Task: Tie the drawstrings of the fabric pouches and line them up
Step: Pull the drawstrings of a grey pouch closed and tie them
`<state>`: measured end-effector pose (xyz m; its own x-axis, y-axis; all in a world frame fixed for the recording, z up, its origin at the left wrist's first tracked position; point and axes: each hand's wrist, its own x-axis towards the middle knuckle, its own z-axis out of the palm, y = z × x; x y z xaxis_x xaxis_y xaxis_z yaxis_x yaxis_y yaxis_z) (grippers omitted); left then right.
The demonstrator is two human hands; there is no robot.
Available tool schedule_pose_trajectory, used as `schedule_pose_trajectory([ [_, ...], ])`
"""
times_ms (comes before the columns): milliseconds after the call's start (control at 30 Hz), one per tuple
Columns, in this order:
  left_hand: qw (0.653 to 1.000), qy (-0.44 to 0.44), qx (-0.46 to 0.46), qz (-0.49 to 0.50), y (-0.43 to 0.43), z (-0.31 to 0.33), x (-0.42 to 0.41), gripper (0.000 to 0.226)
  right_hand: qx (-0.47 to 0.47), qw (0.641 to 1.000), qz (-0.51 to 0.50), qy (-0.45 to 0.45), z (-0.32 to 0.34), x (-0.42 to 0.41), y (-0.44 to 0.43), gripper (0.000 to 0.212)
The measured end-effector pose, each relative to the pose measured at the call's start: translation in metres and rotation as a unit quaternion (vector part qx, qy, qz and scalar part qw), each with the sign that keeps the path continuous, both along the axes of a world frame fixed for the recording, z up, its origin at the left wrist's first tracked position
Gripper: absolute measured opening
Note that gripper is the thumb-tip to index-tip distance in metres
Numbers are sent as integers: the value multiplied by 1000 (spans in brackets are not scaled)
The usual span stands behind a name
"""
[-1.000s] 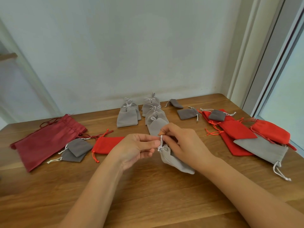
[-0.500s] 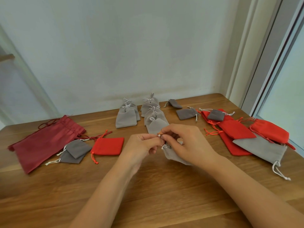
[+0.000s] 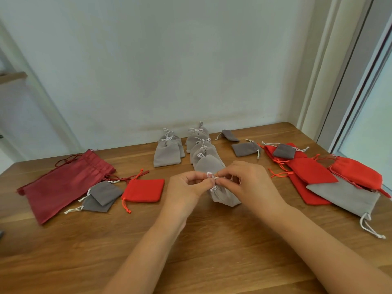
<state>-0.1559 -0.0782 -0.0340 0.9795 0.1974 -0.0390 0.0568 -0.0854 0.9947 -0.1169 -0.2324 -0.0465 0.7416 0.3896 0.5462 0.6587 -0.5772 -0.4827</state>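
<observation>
A light grey pouch lies at the table's middle, its gathered neck raised between my hands. My left hand and my right hand both pinch its white drawstring, which forms a small loop above the fingertips. Behind it, several tied light grey pouches lie in a row running away from me, with two more tied grey pouches in a second row to the left.
On the wooden table, a large dark red bag, two dark grey pouches and a small red pouch lie left. Dark grey pouches, red pouches and a big grey pouch lie right. The wall stands behind.
My hands have drawn together over the pouch neck and lifted slightly. The drawstring, earlier held straight, now shows a small loop between my fingertips. The pouch body has bunched closer to my hands.
</observation>
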Motion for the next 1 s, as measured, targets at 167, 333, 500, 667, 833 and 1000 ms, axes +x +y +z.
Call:
schedule_pose_trajectory([
  [167,999,-19,48,6,-1,-1,0,13,51,996,-1,74,3,-3,0,8],
  [333,998,-26,59,4,-1,0,-1,12,50,995,4,80,5,-4,1,11],
  [500,1000,-14,8,-6,0,1,-1,5,77,993,16,92,2,-2,-1,12],
  [667,999,11,-30,-44,3,3,-2,16,52,997,10,52,1,-1,0,8],
  [833,996,12,-31,-77,5,2,-2,25,48,998,11,26,2,-3,-1,5],
  [1000,995,21,-60,-73,4,1,-1,13,52,998,37,-6,4,-3,-2,7],
])
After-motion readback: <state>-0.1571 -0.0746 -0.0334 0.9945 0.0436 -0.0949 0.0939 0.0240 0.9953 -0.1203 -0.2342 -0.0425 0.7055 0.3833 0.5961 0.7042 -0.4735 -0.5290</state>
